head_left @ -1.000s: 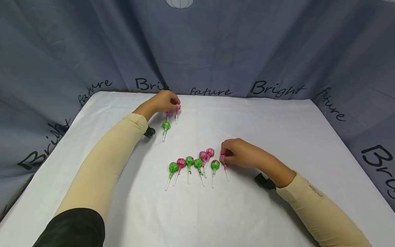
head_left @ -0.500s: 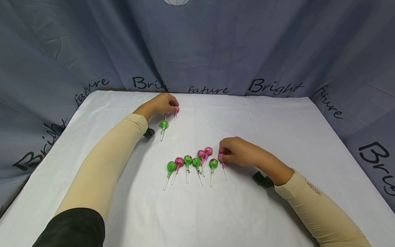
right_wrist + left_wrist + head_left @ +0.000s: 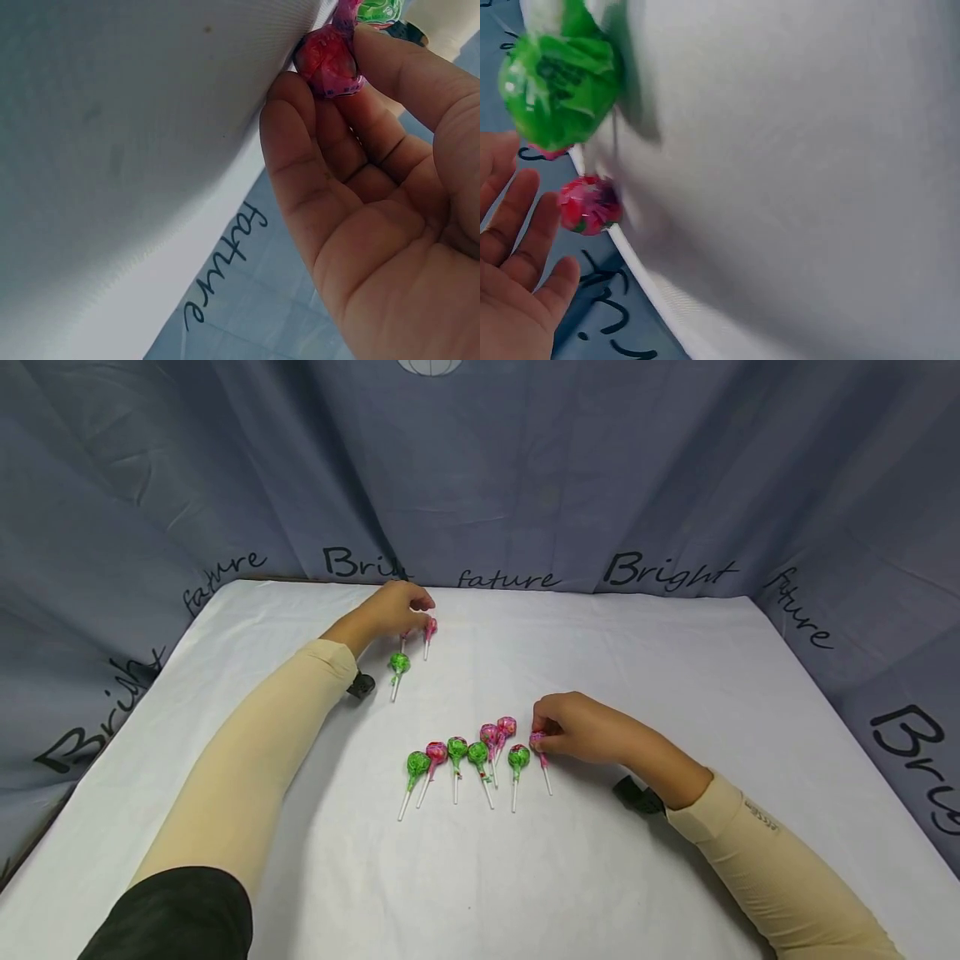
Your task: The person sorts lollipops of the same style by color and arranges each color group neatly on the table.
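My left hand is at the far left of the table with its fingers spread, just beside a pink lollipop. A second pink lollipop is partly hidden under that hand, and a green lollipop lies nearer. In the left wrist view the fingers of the left hand are loose, with nothing between them. My right hand pinches a pink-wrapped lollipop by its head, thumb against fingers, at the right end of a row. The right wrist view shows the pinched pink lollipop closely.
Left of the right hand, several lollipops lie in an uneven row on the white tablecloth, among them a green lollipop and a pink lollipop. A grey curtain with lettering hangs behind the table's far edge.
The left hand's fingers have parted from the far pink lollipop, which stays on the cloth. The right hand keeps its pinch in place. The head view has shifted slightly.
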A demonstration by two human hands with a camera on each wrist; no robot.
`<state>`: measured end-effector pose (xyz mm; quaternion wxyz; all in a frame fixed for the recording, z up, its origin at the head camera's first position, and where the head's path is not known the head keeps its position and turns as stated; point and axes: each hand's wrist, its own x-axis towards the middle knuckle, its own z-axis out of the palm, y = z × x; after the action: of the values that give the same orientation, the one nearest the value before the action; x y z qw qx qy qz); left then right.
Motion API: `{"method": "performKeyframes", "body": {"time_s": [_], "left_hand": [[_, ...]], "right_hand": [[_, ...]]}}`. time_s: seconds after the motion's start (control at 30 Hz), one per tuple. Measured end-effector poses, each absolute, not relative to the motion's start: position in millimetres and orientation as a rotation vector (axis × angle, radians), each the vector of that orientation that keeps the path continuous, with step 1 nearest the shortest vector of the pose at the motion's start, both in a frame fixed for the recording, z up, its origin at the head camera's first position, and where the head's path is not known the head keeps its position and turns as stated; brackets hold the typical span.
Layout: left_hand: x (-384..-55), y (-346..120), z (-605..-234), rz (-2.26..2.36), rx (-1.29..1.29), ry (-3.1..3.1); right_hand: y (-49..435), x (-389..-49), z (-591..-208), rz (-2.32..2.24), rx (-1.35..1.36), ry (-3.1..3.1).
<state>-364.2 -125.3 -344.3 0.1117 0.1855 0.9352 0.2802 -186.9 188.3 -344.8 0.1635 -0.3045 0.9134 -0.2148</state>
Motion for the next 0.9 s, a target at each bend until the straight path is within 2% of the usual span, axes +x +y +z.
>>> {"method": "performKeyframes", "body": {"time_s": [0.3,0.7,0.9], "left_hand": [[-330.6,-129.1,-331.9,0.866,0.737,2.843],[-221.3,-136.5,-329.8,0.896,0.967,2.703],[-186.4,-139.3,-337.8,0.822,1.068,2.555]], "right_hand": [[187.8,-186.3,-345.9,-0.61,-0.883,2.605],[188.1,-188.3,-347.4,-0.602,-0.88,2.616],[187.8,-188.3,-346.8,-0.603,-0.88,2.614]]}}
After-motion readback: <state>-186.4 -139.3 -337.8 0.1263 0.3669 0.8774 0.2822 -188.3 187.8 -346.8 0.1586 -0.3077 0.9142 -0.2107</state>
